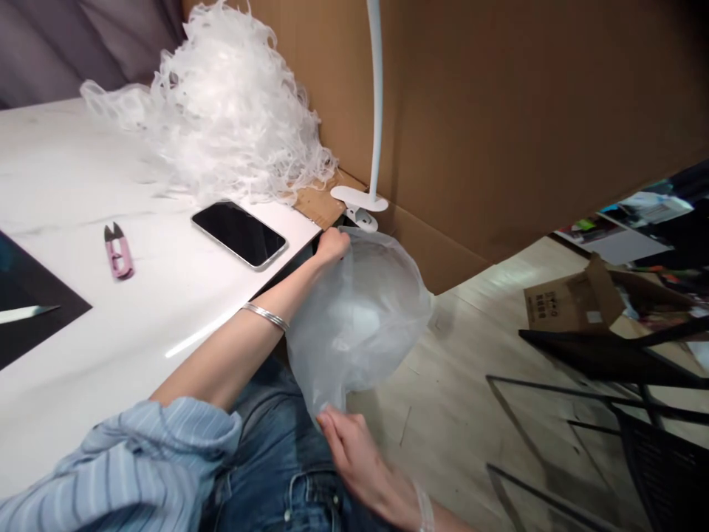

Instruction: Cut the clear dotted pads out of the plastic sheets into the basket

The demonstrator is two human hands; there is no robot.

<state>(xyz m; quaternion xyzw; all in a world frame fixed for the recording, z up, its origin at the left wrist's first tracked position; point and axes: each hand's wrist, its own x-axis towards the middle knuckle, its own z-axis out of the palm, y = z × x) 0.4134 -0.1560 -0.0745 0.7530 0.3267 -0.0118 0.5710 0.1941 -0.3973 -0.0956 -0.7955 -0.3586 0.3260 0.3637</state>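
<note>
A translucent plastic bag (pixel 360 318) hangs beside the table edge, its mouth spread between my two hands. My left hand (pixel 333 245) is closed on the bag's far rim, close under the lamp clip at the table corner. With thumb and fingers pinched, my right hand (pixel 351 451) grips the near rim above my lap. On the table a black-screened phone (pixel 239 233) lies near my left forearm, and pink thread snips (pixel 118 251) rest farther left. A big heap of sheer white ribbon-like strips (pixel 233 111) is piled behind the phone.
A white clip lamp (pixel 360 199) is at the table corner, against a tall cardboard panel (pixel 498 133). A black sheet (pixel 33 303) with a pale pointed strip lies on the white table (pixel 166 310) at left. An open carton (pixel 565 303) and black-framed chairs (pixel 659 451) stand on the right.
</note>
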